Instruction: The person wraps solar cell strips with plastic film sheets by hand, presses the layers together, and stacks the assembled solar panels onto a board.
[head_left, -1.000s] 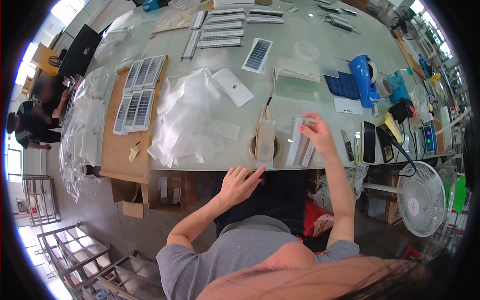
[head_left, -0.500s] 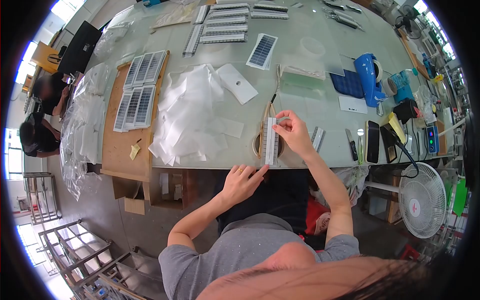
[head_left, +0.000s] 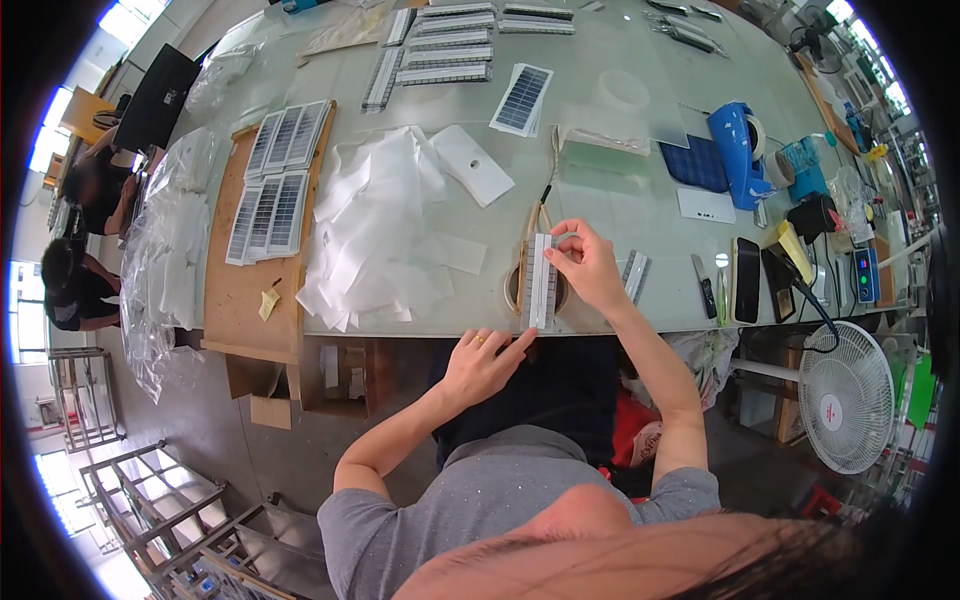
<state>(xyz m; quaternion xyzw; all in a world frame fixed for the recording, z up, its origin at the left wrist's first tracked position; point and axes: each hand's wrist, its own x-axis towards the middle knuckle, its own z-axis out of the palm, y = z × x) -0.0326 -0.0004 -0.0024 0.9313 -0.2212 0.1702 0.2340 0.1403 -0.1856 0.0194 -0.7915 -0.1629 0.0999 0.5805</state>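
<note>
A narrow grey-and-white solar panel strip (head_left: 541, 285) lies lengthwise at the table's front edge, over a round, dark-rimmed piece (head_left: 513, 290) mostly hidden beneath it. My right hand (head_left: 588, 268) pinches with thumb and index finger at the strip's far end, on its right side. At the near end, my left hand (head_left: 487, 362) holds the strip's corner with its index finger extended and the other fingers curled; its thumb is largely hidden. A wooden-handled tool with a black cord (head_left: 543, 200) reaches past the strip's far end. Another short strip (head_left: 635, 275) rests right of my right wrist.
White sheets (head_left: 365, 240) are heaped left, beside a wooden board (head_left: 270, 305) with small panels. More strips (head_left: 445, 73) lie at the back. On the right are a blue tape dispenser (head_left: 738, 155), a knife (head_left: 704, 290), a phone (head_left: 745, 280) and a fan (head_left: 846, 398). Two people (head_left: 90, 285) sit far left.
Both hands and the strip stay almost in place. The view has shifted very slightly, and the people at the far left have moved a little.
</note>
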